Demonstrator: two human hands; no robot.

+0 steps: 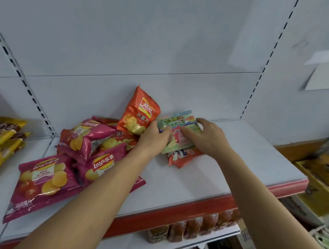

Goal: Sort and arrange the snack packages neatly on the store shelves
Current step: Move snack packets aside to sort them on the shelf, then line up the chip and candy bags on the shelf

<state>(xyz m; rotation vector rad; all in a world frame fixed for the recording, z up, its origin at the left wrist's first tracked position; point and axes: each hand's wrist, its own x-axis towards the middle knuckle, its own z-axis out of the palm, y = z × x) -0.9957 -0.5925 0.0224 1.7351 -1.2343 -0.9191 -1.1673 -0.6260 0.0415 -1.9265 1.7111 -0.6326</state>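
I see both hands on a green pack (175, 131) at about 1 o'clock from the shelf's (195, 183) middle. My left hand (154, 137) pinches its left edge and my right hand (207, 136) curls over its right side, probably to square it on an orange pack (183, 157) beneath. Pink bags (46, 179) lie heaped at 9 o'clock. The shelf is white with a red front strip; the back panel is pale.

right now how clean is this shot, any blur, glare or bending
Head view: wide-angle bending curves the shelf edge and uprights; glare streaks the pink chip bags; the right edge smears, boxes there unreadable; both hands, left hand and right hand, and the green packet slightly soft.
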